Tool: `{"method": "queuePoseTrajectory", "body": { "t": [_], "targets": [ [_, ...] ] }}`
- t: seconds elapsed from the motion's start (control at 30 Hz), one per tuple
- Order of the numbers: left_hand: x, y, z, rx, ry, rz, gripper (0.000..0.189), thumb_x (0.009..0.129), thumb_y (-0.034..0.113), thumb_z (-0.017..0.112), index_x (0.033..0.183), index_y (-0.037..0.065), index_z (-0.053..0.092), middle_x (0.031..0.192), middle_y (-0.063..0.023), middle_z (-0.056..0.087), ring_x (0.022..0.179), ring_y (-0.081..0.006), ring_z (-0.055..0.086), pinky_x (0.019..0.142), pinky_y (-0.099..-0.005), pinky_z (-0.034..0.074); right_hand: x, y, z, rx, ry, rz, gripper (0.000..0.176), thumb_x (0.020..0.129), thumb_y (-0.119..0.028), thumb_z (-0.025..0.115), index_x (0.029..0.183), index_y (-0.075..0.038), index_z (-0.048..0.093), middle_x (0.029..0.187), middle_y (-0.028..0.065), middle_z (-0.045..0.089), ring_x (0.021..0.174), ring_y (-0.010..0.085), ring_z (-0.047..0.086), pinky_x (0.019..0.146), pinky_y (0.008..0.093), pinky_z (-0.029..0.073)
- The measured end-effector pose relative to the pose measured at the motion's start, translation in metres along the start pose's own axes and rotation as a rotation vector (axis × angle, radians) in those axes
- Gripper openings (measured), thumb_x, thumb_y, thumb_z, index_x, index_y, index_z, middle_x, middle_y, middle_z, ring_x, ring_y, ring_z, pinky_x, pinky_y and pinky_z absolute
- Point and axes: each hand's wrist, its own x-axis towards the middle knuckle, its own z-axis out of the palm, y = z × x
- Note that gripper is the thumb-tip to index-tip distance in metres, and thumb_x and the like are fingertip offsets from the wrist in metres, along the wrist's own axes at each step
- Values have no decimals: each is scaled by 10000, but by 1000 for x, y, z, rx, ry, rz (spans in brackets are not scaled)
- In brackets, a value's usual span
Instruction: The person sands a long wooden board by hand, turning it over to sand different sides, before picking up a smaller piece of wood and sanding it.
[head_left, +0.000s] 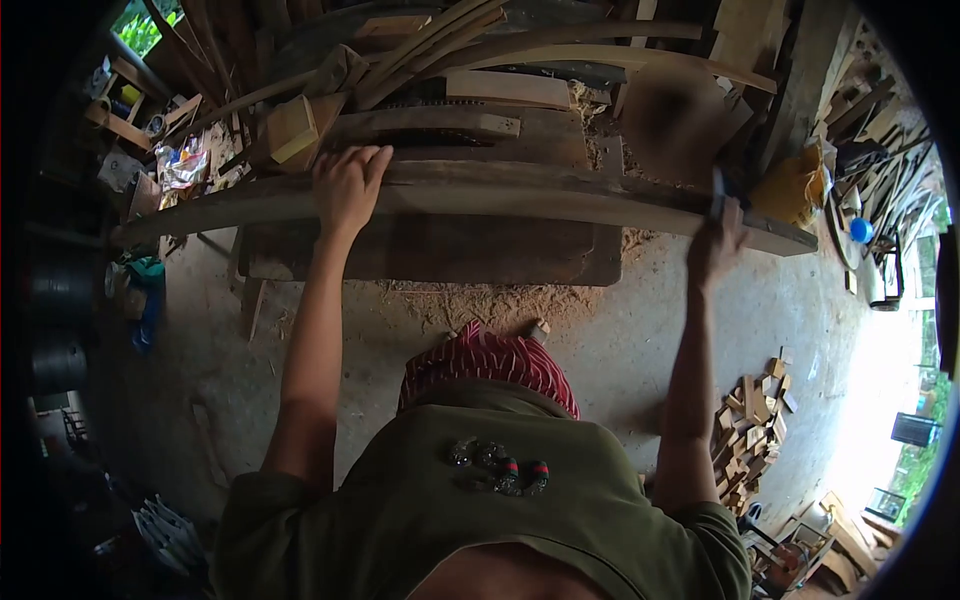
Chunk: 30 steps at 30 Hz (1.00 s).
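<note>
While clasping long board across workbench with left hand, gripping dark object, too blurred to identify, in right hand by board's right end. Nearby, noting yellow bag; far left, shadowed drums. Unable to see inside either.

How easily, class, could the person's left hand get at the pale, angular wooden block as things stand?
Probably quite easily: the left hand rests on the long, curved wooden beam, with the pale block close beyond it, and nothing seems to bar the way.
</note>
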Motion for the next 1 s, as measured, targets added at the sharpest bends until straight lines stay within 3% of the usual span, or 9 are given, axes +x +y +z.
{"method": "queuePoseTrajectory", "body": {
  "t": [0.07, 0.2, 0.3, 0.53, 0.63, 0.73, 0.87, 0.97, 1.0],
  "targets": [
    [-7, -5, 1, 47, 9, -22, 406, 1001, 458, 469, 962, 141, 720, 1005, -30, 695, 974, -262, 628, 1043, -461, 369, -26, -76, -15, 343, 129, -234, 533, 902, -49, 448, 1434, -83, 458, 1514, 137, 424, 1413, 286, 388, 1218, 493, 141],
    [-7, 5, 7, 106, 209, 69, 360, 1020, 396, 461, 979, 144, 716, 939, -17, 678, 909, -256, 616, 990, -435, 397, -68, -236, -70, 636, -62, -495, 535, 857, 4, 454, 1389, -37, 496, 1441, 155, 504, 1357, 287, 461, 1181, 429, 301],
    [-8, 1, 7, 138, 210, 78, 336, 1004, 388, 503, 888, 143, 701, 845, -13, 638, 846, -239, 603, 964, -446, 407, -77, -260, -65, 701, 46, -610, 555, 844, 23, 426, 1393, -31, 486, 1454, 161, 487, 1368, 286, 446, 1187, 437, 295],
    [-10, -2, 7, 148, 169, 53, 349, 1007, 392, 496, 891, 131, 695, 842, -7, 643, 830, -235, 603, 968, -441, 415, 16, -18, 19, 350, 92, -333, 538, 869, -67, 506, 1406, -96, 480, 1431, 128, 514, 1366, 279, 445, 1172, 492, 264],
    [-11, -9, 10, 112, 31, -105, 305, 994, 392, 522, 936, 164, 716, 1009, 12, 691, 973, -227, 627, 1049, -477, 374, 49, 59, 21, -2, -61, -15, 417, 977, -201, 430, 1378, -143, 527, 1471, 43, 495, 1378, 202, 431, 1147, 505, 285],
    [-13, -32, 11, -9, 275, -150, 235, 932, 389, 622, 1063, 223, 724, 1332, -43, 599, 1264, -289, 514, 1124, -552, 278, 83, 159, 72, 155, 0, -18, 403, 961, -183, 417, 1330, -74, 539, 1333, 169, 565, 1303, 328, 476, 1091, 508, 347],
    [-6, -109, 18, 16, 525, -739, 881, 723, 432, 811, 1480, 344, 371, 1600, -279, 41, 1447, -497, 170, 1124, -660, 165, 104, 218, 120, -126, 58, -119, 554, 923, -164, 479, 1469, -226, 413, 1323, 33, 574, 1180, 309, 525, 1044, 517, 378],
    [6, -105, 13, -391, 657, -1395, 1226, 674, 526, 843, 1572, 294, 41, 1584, -305, -30, 1434, -514, 172, 1142, -595, 265, 134, 288, 203, -203, 384, -232, 229, 781, -236, 651, 957, -127, 748, 1351, 10, 597, 1160, 259, 552, 993, 446, 431],
    [12, -83, 2, -468, 760, -1413, 1234, 688, 414, 859, 1573, 243, 15, 1579, -309, -12, 1437, -511, 159, 1174, -545, 257, 148, 317, 241, 172, 546, -225, 264, 847, -241, 632, 994, -44, 730, 1035, 140, 710, 876, 273, 652, 785, 393, 531]
  ]
}}
